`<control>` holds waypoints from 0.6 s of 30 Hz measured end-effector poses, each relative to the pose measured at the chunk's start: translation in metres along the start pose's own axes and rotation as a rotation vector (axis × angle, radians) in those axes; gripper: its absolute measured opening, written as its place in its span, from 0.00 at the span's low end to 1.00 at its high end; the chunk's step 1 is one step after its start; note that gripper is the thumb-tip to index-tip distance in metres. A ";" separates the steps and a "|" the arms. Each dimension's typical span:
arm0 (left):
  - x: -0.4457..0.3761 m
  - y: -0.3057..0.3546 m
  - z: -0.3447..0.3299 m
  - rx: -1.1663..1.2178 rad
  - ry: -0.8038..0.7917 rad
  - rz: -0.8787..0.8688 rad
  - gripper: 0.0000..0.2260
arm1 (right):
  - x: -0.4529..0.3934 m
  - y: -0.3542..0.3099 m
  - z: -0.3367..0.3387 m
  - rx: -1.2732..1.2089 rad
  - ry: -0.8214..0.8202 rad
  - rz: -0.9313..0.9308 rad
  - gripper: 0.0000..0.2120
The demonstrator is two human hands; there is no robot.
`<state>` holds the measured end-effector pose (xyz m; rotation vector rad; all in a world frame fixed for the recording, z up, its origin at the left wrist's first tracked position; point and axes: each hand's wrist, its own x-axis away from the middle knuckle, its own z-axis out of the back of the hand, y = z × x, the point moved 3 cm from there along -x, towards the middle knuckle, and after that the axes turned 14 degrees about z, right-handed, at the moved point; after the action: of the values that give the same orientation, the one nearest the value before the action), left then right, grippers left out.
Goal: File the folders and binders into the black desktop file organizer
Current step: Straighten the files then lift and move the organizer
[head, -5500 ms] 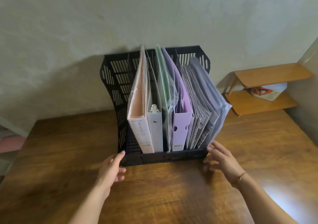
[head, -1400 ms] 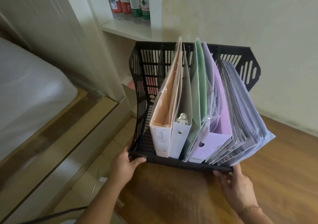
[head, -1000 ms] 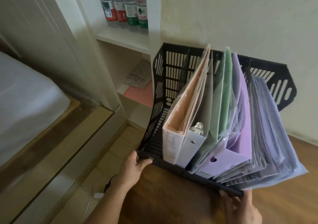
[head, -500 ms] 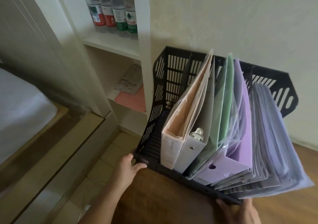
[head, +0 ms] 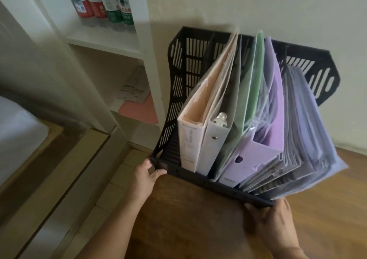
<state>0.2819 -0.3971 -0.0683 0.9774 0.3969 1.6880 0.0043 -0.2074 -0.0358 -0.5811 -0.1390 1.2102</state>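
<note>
- Both hands are on the black slotted plastic desktop file organizer (head: pixel 184 76). My left hand (head: pixel 146 176) grips its front left corner, thumb over the low front lip and fingers curled around the corner. My right hand (head: pixel 272 217) holds the front right end, fingers tucked under the rail; how tightly they curl I cannot tell, since the rail hides the tips.
- I hold it at opposite ends of the front rail because, I judge, a loaded rack is heavy and would twist if steered from one corner.
- From the head view, the organizer sits at the left end of the brown wooden desk (head: pixel 198 229), its back close to the cream wall (head: pixel 258 6) and its left front corner at the desk's edge, above the floor.
- Filed inside, left to right: a peach binder with a white spine (head: pixel 190 137), a pale grey ring binder (head: pixel 213 145), a green plastic folder (head: pixel 256 76), a lilac box file (head: pixel 254 155), and a fanned stack of translucent lavender sleeves (head: pixel 309 139) leaning out past the right side.
- Filing looks complete; I see no loose folder on the desk.
- The corner at the edge is the risk: any further left and the rack could tip off.
- Beside the desk, a white shelf unit (head: pixel 103 40) holds labelled plastic bottles (head: pixel 105 4) above and a pink flat pad (head: pixel 139 109) below.
</note>
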 end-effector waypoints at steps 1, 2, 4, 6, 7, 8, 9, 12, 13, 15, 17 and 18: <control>0.000 0.001 0.001 -0.026 0.009 -0.021 0.19 | 0.001 0.009 0.005 0.145 -0.016 -0.060 0.26; 0.001 0.001 0.001 -0.056 0.014 -0.042 0.19 | 0.009 0.028 0.003 0.152 -0.041 -0.081 0.28; 0.002 0.000 0.003 -0.095 0.013 -0.060 0.20 | 0.005 0.027 -0.008 0.233 -0.127 -0.099 0.30; 0.001 0.000 0.004 -0.089 0.011 -0.067 0.18 | 0.007 0.029 -0.016 0.260 -0.213 -0.090 0.29; 0.000 0.001 0.005 -0.078 0.006 -0.065 0.15 | 0.008 0.039 -0.014 0.297 -0.263 -0.104 0.29; 0.000 0.001 0.005 -0.071 -0.001 -0.057 0.13 | 0.009 0.042 -0.014 0.319 -0.268 -0.108 0.29; -0.002 0.001 0.004 -0.065 -0.006 -0.046 0.11 | 0.009 0.040 -0.012 0.356 -0.261 -0.075 0.30; -0.007 0.006 0.001 -0.031 0.005 -0.015 0.07 | 0.007 0.037 -0.017 0.379 -0.260 -0.009 0.30; -0.010 0.010 -0.002 -0.027 0.013 -0.013 0.07 | 0.002 0.037 -0.017 0.379 -0.243 0.006 0.28; -0.015 0.021 -0.008 -0.038 0.032 -0.010 0.07 | -0.009 0.039 -0.017 0.371 -0.276 -0.038 0.24; -0.019 0.027 -0.014 -0.040 0.039 -0.017 0.07 | -0.018 0.046 -0.018 0.341 -0.278 -0.105 0.23; -0.020 0.027 -0.016 -0.036 0.040 -0.022 0.08 | -0.021 0.049 -0.019 0.330 -0.267 -0.117 0.23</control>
<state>0.2537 -0.4213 -0.0679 0.9120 0.4009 1.6916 -0.0368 -0.2224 -0.0715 -0.1204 -0.1914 1.1621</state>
